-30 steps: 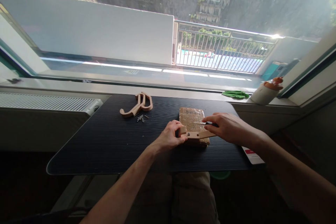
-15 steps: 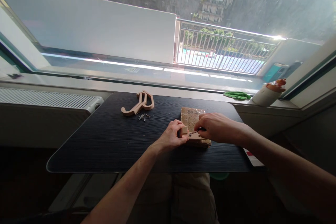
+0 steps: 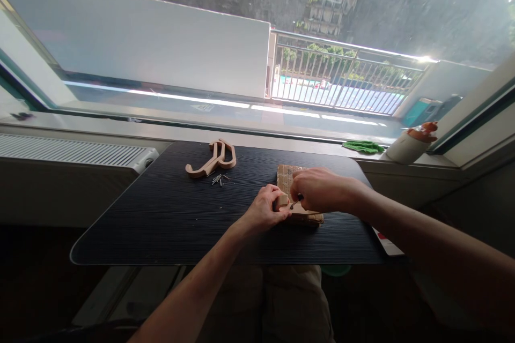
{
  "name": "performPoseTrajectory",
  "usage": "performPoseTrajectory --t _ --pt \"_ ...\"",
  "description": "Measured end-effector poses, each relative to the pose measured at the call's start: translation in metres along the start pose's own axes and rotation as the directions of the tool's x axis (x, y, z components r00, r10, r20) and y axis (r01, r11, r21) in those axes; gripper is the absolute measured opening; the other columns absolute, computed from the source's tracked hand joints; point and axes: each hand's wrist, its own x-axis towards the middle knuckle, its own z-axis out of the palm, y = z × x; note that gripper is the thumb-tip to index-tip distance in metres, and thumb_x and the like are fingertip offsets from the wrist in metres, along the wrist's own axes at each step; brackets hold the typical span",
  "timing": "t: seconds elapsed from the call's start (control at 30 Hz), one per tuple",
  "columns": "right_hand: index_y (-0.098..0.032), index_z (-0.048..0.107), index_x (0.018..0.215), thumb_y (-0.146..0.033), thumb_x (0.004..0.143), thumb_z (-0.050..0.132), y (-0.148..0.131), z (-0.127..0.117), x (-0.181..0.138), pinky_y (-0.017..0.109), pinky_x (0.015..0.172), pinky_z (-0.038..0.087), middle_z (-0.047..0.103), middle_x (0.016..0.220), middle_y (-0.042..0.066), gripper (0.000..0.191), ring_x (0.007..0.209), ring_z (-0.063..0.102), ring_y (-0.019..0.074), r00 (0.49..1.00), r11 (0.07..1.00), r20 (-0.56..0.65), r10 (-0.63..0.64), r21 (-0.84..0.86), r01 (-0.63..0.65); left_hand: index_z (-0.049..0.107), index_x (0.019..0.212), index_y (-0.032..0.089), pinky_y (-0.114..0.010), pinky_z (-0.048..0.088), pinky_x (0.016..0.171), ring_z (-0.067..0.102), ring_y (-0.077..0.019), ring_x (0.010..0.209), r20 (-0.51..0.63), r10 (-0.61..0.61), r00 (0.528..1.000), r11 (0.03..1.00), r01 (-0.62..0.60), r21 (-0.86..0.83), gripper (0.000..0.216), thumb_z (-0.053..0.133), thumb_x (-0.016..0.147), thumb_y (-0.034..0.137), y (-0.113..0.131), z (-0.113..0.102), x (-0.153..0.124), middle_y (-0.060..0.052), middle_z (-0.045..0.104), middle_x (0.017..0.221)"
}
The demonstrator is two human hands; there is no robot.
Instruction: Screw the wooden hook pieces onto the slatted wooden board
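My left hand [image 3: 266, 208] is closed round one end of a light wooden piece [image 3: 282, 201], pinning it down on a cardboard pad [image 3: 285, 174]. The piece has a flat part reaching to the right, partly under my right hand [image 3: 316, 188]. In my right hand's fingers is a small screwdriver [image 3: 296, 202] with a thin metal shaft and a dark handle, mostly covered by the hand. Its tip meets the wood beside my left fingertips, at a small dark spot. To the left lie wooden hooks [image 3: 217, 161] and several loose screws [image 3: 218, 179].
The black table [image 3: 161, 220] stands against the window sill, with a white radiator [image 3: 80, 151] to its left. On the sill are a green cloth [image 3: 363, 146] and a whitish bottle [image 3: 408, 144] with an orange top. A white and red flat item [image 3: 389, 244] lies at the right edge.
My right hand has shifted a little left and turned, so the screwdriver stands steeper. My left hand and the wooden piece stay in place.
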Motion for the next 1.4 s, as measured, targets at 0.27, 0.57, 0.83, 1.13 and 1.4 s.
performPoseTrajectory --t 0.27,0.57,0.83,1.13,1.4 --pt "-0.023 0.067 0.088 -0.024 0.066 0.058 0.003 -0.002 0.006 0.024 0.060 0.036 0.066 0.087 0.005 0.024 0.081 0.058 0.0192 0.999 1.000 0.040 0.020 0.005 -0.020 0.059 0.093 0.020 -0.031 0.041 0.091 0.045 -0.0200 0.108 -0.054 -0.061 0.997 0.963 0.045 -0.264 0.031 0.066 0.065 0.031 0.000 0.016 -0.006 -0.006 0.042 0.120" --pt "-0.019 0.067 0.086 -0.024 0.067 0.054 0.004 -0.001 0.006 0.024 0.058 0.036 0.065 0.088 0.009 0.023 0.076 0.058 0.0185 0.999 0.999 0.034 0.019 -0.042 -0.017 0.060 0.092 0.018 -0.035 0.032 0.102 0.034 -0.0231 0.124 0.064 -0.003 0.998 0.968 0.019 -0.252 0.026 0.061 0.067 0.024 -0.006 0.006 0.002 -0.006 0.036 0.134" --pt "-0.016 0.066 0.090 -0.021 0.067 0.054 0.007 -0.002 0.004 0.024 0.059 0.037 0.065 0.091 0.011 0.026 0.081 0.059 0.0207 0.999 0.993 -0.007 0.043 -0.107 -0.043 0.063 0.089 0.019 -0.038 0.027 0.104 0.027 -0.0240 0.128 0.142 0.093 0.985 0.976 -0.063 -0.207 0.026 0.065 0.063 0.021 -0.006 -0.006 0.011 -0.007 0.039 0.133" --pt "-0.015 0.065 0.083 -0.021 0.072 0.053 0.001 -0.003 0.011 0.024 0.058 0.037 0.066 0.084 0.010 0.018 0.074 0.060 0.0191 1.000 0.994 -0.007 0.014 -0.109 -0.015 0.060 0.070 0.018 -0.035 0.042 0.087 0.051 -0.0232 0.100 0.181 0.009 0.983 0.977 0.030 -0.209 0.014 0.063 0.062 0.029 0.004 -0.013 0.016 -0.006 0.055 0.100" --pt "-0.016 0.065 0.086 -0.024 0.069 0.055 0.000 -0.002 0.012 0.026 0.059 0.038 0.066 0.086 0.010 0.021 0.076 0.059 0.0202 1.000 0.995 -0.013 0.025 -0.099 -0.026 0.059 0.080 0.017 -0.031 0.041 0.088 0.050 -0.0207 0.100 0.192 0.072 0.979 0.976 -0.030 -0.215 0.020 0.063 0.062 0.023 0.000 -0.015 0.018 -0.006 0.053 0.103"
